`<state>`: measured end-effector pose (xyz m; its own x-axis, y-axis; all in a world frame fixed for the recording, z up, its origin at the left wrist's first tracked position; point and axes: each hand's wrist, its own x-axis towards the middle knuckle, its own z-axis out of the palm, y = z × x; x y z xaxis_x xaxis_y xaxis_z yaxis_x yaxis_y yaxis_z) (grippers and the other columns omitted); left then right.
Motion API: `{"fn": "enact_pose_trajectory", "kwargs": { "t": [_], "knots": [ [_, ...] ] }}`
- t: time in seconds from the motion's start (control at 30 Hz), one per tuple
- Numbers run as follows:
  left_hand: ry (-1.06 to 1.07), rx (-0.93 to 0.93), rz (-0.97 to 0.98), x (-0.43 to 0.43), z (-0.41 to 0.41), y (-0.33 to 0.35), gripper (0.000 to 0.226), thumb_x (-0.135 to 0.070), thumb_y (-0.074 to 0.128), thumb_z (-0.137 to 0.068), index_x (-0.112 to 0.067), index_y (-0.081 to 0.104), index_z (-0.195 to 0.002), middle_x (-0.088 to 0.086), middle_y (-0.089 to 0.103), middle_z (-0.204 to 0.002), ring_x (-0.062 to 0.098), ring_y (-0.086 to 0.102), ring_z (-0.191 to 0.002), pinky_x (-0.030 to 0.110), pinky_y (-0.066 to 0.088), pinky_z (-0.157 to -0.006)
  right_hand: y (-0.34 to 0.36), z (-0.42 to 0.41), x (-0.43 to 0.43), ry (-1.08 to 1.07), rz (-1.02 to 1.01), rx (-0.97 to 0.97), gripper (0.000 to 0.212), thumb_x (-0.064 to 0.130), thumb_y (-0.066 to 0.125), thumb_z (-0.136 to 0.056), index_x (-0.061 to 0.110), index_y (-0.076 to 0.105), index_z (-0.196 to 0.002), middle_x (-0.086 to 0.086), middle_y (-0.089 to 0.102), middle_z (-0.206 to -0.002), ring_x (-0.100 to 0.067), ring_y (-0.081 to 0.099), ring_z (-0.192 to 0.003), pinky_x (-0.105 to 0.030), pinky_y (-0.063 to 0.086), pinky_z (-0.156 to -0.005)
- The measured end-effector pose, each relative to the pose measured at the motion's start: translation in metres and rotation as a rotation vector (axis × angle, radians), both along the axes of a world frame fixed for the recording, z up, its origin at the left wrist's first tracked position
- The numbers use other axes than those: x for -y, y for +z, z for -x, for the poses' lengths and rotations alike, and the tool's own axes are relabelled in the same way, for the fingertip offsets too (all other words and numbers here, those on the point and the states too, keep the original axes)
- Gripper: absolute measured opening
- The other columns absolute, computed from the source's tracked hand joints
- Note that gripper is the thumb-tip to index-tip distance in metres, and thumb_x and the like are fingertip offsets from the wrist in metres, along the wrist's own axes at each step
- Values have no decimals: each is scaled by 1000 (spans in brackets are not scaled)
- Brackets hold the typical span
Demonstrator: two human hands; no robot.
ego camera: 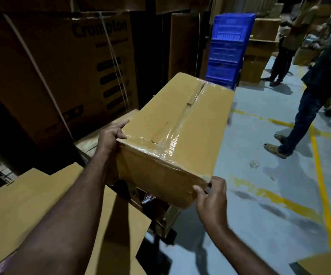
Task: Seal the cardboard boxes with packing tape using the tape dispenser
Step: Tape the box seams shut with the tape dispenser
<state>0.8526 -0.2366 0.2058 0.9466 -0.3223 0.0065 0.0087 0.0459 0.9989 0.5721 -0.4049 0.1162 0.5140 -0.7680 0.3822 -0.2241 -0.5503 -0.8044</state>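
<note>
A brown cardboard box is held up in front of me, tilted, with clear packing tape along its top seam and over the near edge. My left hand grips the box's near left corner, thumb on top. At the near right bottom corner my right hand holds the box with its fingers curled round the edge. No tape dispenser is in view.
Flat cardboard sheets lie at lower left. Large printed cartons are stacked on the left. Blue plastic crates stand behind the box. Two people stand on the grey floor with yellow lines at right.
</note>
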Motion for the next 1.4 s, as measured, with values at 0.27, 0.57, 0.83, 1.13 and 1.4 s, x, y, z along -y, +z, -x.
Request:
{"fn": "enact_pose_trajectory", "kwargs": {
  "t": [0.27, 0.57, 0.83, 1.13, 1.4],
  "knots": [
    [-25, -125, 37, -37, -30, -33, 84, -24, 58, -32, -10, 77, -112, 23, 59, -138, 45, 53, -124, 46, 49, -90, -35, 1, -52, 24, 85, 60, 44, 7, 78, -81, 7, 45, -109, 2, 40, -105, -6, 39, -87, -15, 39, -78],
    [-80, -89, -227, -41, -23, -23, 52, 4, 52, -64, -17, 77, -105, 2, 71, -122, 19, 59, -91, 26, 44, -63, -43, -1, -90, 61, 11, 33, 45, 6, 80, -79, 18, 44, -104, 8, 38, -106, -1, 41, -88, -15, 42, -77],
    [-67, 107, -966, -55, -26, -89, 52, -15, 61, -86, -16, 56, -138, 9, 55, -138, 34, 52, -120, 43, 48, -101, -47, -19, -122, 263, -185, -326, 31, 13, 69, -88, 25, 40, -88, 7, 41, -99, -7, 45, -82, -16, 34, -73],
    [-106, 270, -1213, -48, -13, -90, 37, -19, 63, -81, -23, 59, -118, 11, 44, -142, 35, 33, -134, 60, 32, -107, -51, -23, -116, 275, -223, -342, 32, 23, 70, -89, 26, 38, -88, 8, 44, -95, -11, 49, -82, -20, 35, -66],
    [-161, 491, -1409, -32, 10, -82, 32, -29, 60, -90, -24, 60, -122, 10, 38, -152, 35, 24, -146, 71, 20, -112, -31, -23, -99, 203, -73, -485, 40, 62, 54, -80, 23, 46, -77, 6, 58, -66, -20, 62, -68, -31, 47, -57]
  ]
}}
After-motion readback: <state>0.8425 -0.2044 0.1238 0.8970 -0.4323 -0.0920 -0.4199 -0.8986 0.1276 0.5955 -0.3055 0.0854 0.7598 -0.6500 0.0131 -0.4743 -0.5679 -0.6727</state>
